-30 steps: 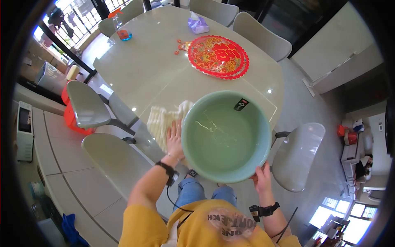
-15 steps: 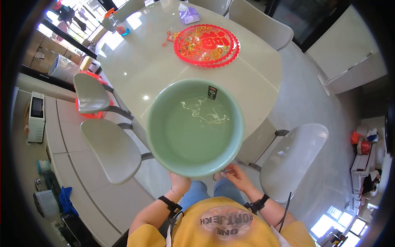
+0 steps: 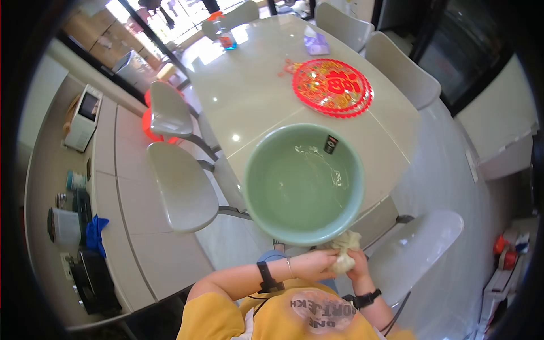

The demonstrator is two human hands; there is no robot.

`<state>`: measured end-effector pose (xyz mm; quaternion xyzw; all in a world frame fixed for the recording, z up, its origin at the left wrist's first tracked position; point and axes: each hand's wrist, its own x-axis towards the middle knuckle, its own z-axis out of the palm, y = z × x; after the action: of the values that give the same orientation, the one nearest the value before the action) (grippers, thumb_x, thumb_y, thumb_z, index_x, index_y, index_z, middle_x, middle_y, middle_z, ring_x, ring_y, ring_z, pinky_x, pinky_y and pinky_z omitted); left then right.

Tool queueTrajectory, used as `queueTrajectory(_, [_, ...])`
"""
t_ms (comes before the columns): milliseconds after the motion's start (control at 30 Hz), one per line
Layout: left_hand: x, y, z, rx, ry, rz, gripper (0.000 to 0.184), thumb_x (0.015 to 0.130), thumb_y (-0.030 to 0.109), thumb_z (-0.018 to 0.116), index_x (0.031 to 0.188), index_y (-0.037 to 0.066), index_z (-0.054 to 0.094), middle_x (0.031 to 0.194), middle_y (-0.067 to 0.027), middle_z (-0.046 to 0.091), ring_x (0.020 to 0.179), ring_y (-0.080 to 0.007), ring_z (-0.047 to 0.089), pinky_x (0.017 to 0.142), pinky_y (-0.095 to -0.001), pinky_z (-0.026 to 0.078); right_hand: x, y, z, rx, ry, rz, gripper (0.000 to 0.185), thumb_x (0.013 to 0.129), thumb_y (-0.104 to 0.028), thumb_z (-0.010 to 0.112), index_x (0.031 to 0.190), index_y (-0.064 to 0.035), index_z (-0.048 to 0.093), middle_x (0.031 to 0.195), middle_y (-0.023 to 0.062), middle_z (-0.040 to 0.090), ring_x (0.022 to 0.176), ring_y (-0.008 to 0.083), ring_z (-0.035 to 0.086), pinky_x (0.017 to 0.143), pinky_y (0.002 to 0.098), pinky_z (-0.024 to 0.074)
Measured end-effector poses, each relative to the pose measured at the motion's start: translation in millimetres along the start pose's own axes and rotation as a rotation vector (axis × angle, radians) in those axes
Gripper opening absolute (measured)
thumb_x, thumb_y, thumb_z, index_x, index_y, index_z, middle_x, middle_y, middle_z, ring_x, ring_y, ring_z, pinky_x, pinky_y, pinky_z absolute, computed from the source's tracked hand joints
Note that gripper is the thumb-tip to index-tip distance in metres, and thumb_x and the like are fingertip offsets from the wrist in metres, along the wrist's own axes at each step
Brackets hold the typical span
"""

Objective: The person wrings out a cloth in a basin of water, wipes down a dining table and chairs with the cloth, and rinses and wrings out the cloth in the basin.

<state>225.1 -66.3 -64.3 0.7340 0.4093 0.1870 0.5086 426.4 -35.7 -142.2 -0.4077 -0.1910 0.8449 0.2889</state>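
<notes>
A pale yellowish cloth [image 3: 343,245], bunched up, is gripped between both of my hands just below the basin's near right rim. My left hand [image 3: 318,264] has reached across my body, fingers closed around the cloth's left side. On the other side, my right hand [image 3: 358,266] is closed on the same cloth. Directly ahead, a large green basin [image 3: 255,187] rests at the near end of the table, with rippled glints in it that look like clear water. A dark label sticks to its inner wall.
The glossy table [image 3: 243,96] bears a red oval tray [image 3: 333,88], a purple tissue pack [image 3: 315,43] and a spray bottle [image 3: 226,37]. Chairs stand around it, one at the near left [image 3: 181,190] and one at the near right [image 3: 422,249]. A counter [image 3: 141,204] runs along the left.
The pale cloth now shows in my hands. My left hand has moved right to meet my right hand. The view has turned, so the basin and table appear further right.
</notes>
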Motion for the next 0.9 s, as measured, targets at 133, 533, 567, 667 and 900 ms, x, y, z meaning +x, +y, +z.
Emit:
queueTrajectory(133, [-43,22,-70,0.112,0.552,0.055,0.047,0.078,0.018,0.068,0.119,0.001,0.052,0.125,-0.0193,0.051,0.105,-0.0339,0.054,0.090,-0.0402,0.044,-2,-49,13,0.263,-0.052,-0.182,0.047,0.088,-0.020,0.045,0.131,-0.0003,0.040,0.123,0.0167,0.052,0.112,0.0304,0.053,0.097,0.0430,0.0426])
queueTrajectory(533, [-110,-116,-153,-1.076,0.467,-0.608,0.048,0.075,0.008,0.063,0.121,-0.001,0.051,0.108,-0.0100,0.060,0.097,-0.0164,0.058,0.081,-0.0267,0.048,59,-76,80,-0.119,0.381,-0.482,0.061,0.075,-0.006,0.053,0.133,0.0020,0.035,0.118,0.0154,0.053,0.105,0.0294,0.056,0.091,0.0379,0.0465])
queueTrajectory(567, [-112,-121,-154,-1.067,0.492,-0.575,0.048,0.075,0.006,0.062,0.121,-0.002,0.051,0.107,-0.0095,0.060,0.095,-0.0162,0.058,0.080,-0.0265,0.048,60,-71,83,-0.125,0.407,-0.485,0.061,0.075,-0.007,0.053,0.133,0.0019,0.035,0.119,0.0156,0.052,0.105,0.0294,0.056,0.091,0.0378,0.0464])
queueTrajectory(667, [-119,-111,-191,-0.997,0.497,-0.565,0.047,0.073,0.000,0.058,0.120,-0.003,0.051,0.107,-0.0076,0.060,0.092,-0.0159,0.057,0.079,-0.0277,0.047,67,-69,112,-0.125,0.488,-0.527,0.064,0.073,-0.007,0.053,0.133,0.0017,0.034,0.119,0.0162,0.052,0.105,0.0294,0.056,0.091,0.0377,0.0465])
queueTrajectory(900, [-164,-129,-253,-0.981,0.661,-0.461,0.042,0.071,-0.001,0.057,0.113,-0.005,0.053,0.099,-0.0072,0.061,0.084,-0.0151,0.058,0.074,-0.0283,0.048,110,-73,205,-0.160,0.476,-0.488,0.062,0.073,-0.005,0.055,0.132,0.0014,0.036,0.113,0.0134,0.055,0.100,0.0260,0.058,0.085,0.0355,0.0496])
